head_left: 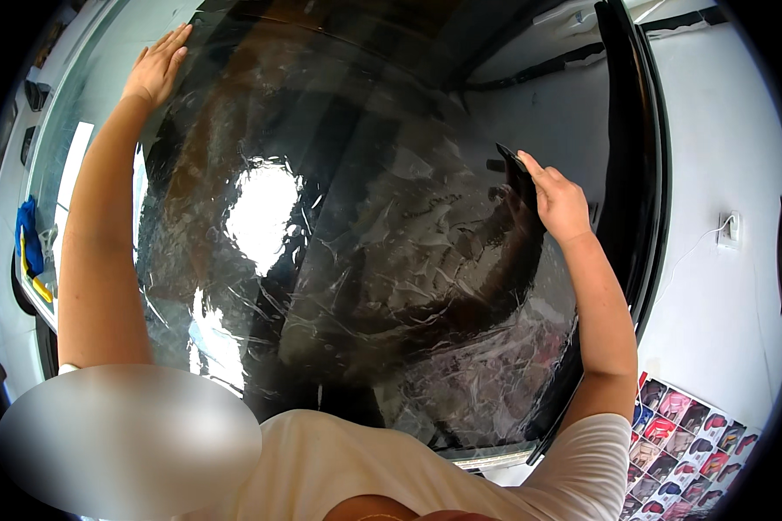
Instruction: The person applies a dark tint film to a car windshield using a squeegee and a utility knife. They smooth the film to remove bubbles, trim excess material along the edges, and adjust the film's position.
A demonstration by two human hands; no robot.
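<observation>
A wide sheet of dark, shiny window film (382, 286) lies over a large pane of glass (78, 139), which shows pale green along the left. Creases and bubbles run through the film's middle and lower right, while the upper right looks smoother. My left hand (155, 65) rests flat, fingers stretched out, at the film's upper left edge. On the right, my right hand (560, 200) is closed round a flat black squeegee (510, 159), whose pointed end reaches up and left over the film. Part of the squeegee is hidden by the fingers.
Black trim (641, 174) borders the glass on the right, beside a white wall (712, 104) with a socket (730, 229) and white cable. A poster of small coloured pictures (682, 443) is at lower right. A blue cloth-like item (28, 239) sits at far left.
</observation>
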